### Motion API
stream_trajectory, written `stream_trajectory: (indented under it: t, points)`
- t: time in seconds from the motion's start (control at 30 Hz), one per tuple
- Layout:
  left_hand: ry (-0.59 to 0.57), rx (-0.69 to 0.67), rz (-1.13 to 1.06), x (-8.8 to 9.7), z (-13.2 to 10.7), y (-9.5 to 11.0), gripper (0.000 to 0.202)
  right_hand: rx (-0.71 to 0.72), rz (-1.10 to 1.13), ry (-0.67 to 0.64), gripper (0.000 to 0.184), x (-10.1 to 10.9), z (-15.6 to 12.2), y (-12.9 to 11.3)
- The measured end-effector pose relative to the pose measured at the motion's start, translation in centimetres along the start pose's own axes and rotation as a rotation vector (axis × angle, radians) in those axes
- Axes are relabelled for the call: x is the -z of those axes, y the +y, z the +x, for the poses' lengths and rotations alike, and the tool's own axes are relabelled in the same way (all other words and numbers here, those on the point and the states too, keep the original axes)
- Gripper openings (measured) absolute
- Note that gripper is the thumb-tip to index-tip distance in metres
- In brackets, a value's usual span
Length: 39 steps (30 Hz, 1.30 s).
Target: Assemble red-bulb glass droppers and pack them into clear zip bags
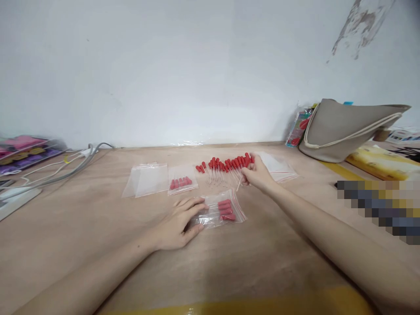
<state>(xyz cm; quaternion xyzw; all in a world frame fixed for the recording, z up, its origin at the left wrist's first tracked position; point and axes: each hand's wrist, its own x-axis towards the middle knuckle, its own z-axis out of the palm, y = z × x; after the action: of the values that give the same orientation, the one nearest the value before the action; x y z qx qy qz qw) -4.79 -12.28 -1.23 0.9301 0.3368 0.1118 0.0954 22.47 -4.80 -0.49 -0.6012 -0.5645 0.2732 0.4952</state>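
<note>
My left hand (179, 223) lies with fingers stretched and thumb apart on the left end of a clear zip bag (241, 210). Inside that bag are several droppers (225, 209) with red rubber bulbs, pointing right. At the right end of a row of loose red-bulbed droppers (217, 165), my right hand (256, 173) has its fingers closed in a pinch on a dropper (239, 181), whose thin tube slants down below the fingers. A second bag (182, 178), behind my left hand, holds several more droppers.
Flat clear bags (146, 180) lie at the left, and more white bags (278, 165) sit behind my right hand. A grey drawstring bag (348, 129) and a yellow pack (383, 162) are at the right. Cables (82, 159) and a tray of coloured pieces (28, 153) occupy the far left.
</note>
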Motion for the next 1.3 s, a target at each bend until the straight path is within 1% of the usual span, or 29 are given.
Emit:
stream_trajectory:
  t: [0.1,0.17,0.23,0.33,0.47,0.6,0.7,0.87,0.97,1.03,1.2,1.27,1.3]
  points:
    - [0.009,-0.015,0.021,-0.3,0.1,-0.2,0.044,-0.078,0.304,-0.003,0.06,1.1,-2.8,1.1]
    - [0.016,-0.019,0.028,-0.5,0.0,-0.4,0.045,-0.059,0.43,0.04,0.056,1.3,-4.2,1.4]
    - [0.017,-0.018,0.035,-0.6,0.0,-0.4,0.046,-0.018,0.481,0.058,0.056,1.3,-5.1,1.5]
    - [0.015,-0.017,0.04,-0.5,0.0,-0.3,0.046,0.035,0.463,0.036,0.056,1.0,-5.7,1.6]
    - [0.01,-0.008,0.037,-0.3,0.1,-0.2,0.046,0.047,0.427,-0.008,0.056,0.4,-5.8,1.8]
    - [0.014,-0.01,0.025,-0.3,0.1,-0.3,0.046,0.067,0.408,-0.012,0.051,-0.3,-5.7,2.1]
    - [0.02,-0.018,0.013,-0.5,0.0,-0.5,0.046,0.09,0.414,0.011,0.047,-0.7,-5.7,2.1]
    - [0.023,-0.013,0.015,-0.5,0.0,-0.5,0.047,0.037,0.443,0.04,0.045,-0.3,-6.0,2.0]
    - [0.003,0.0,0.019,-0.4,0.0,-0.3,0.048,0.004,0.486,0.077,0.048,0.2,-6.0,2.1]
    - [-0.007,0.006,0.018,-0.3,0.0,-0.3,0.048,-0.033,0.526,0.074,0.046,0.3,-6.0,2.1]
    - [0.011,-0.013,0.012,-0.4,0.0,-0.4,0.048,-0.135,0.576,-0.047,0.035,-0.5,-6.2,2.1]
    - [0.015,-0.016,0.013,-0.4,0.0,-0.4,0.048,-0.137,0.512,-0.138,0.031,-0.6,-6.4,2.3]
    - [0.017,-0.016,0.013,-0.4,0.0,-0.4,0.048,-0.123,0.439,-0.199,0.029,-0.5,-6.5,2.4]
